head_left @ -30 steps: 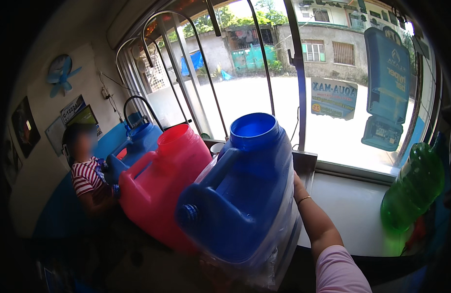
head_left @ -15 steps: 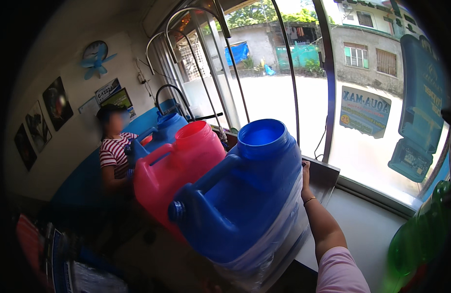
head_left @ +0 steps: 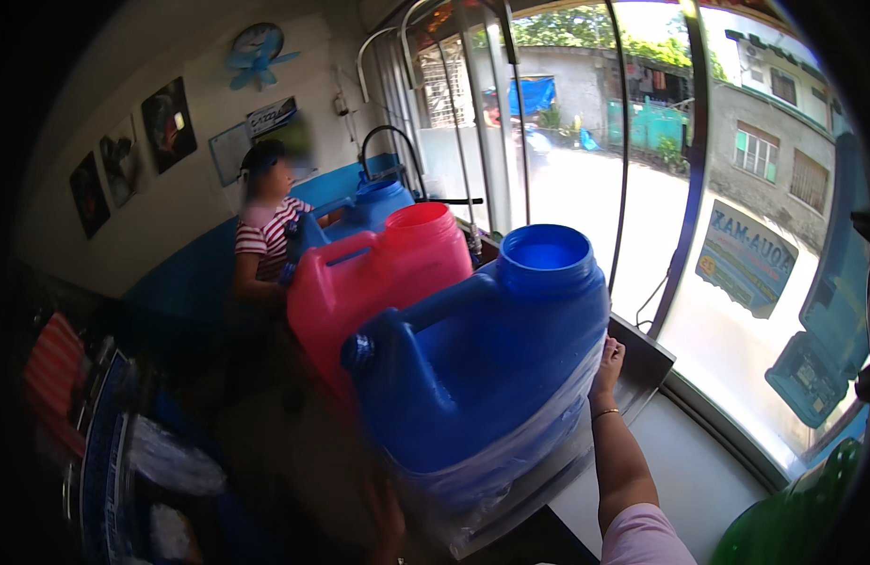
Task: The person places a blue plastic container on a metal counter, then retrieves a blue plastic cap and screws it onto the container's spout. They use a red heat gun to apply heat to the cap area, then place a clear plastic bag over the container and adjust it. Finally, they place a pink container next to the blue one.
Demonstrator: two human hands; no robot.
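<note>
A large dark blue water jug (head_left: 463, 377) stands tilted before me, its wide mouth uncapped and a small side cap facing left. Clear plastic film covers its lower part. At the jug's right side is my right hand (head_left: 608, 365), closed with curled fingers against it. My left hand (head_left: 386, 513) is low by the jug's lower left edge, dim and blurred, so its fingers cannot be made out. A pink jug (head_left: 383, 292), also open at the top, sits just beyond. Behind that is a lighter blue jug (head_left: 364, 212), with a co-worker (head_left: 265, 235) in a striped shirt beside it.
The jugs stand along a dark-edged counter (head_left: 647, 353) beneath the window. Bent metal pipes (head_left: 406, 47) and a black hose (head_left: 388, 137) rise above it. A green bottle (head_left: 783, 513) is at lower right. Plastic-wrapped goods (head_left: 176, 457) lie at lower left.
The view has swung, so the room appears shifted rightward. My left hand has come into sight below the blue jug. My right hand stays at the jug's side.
</note>
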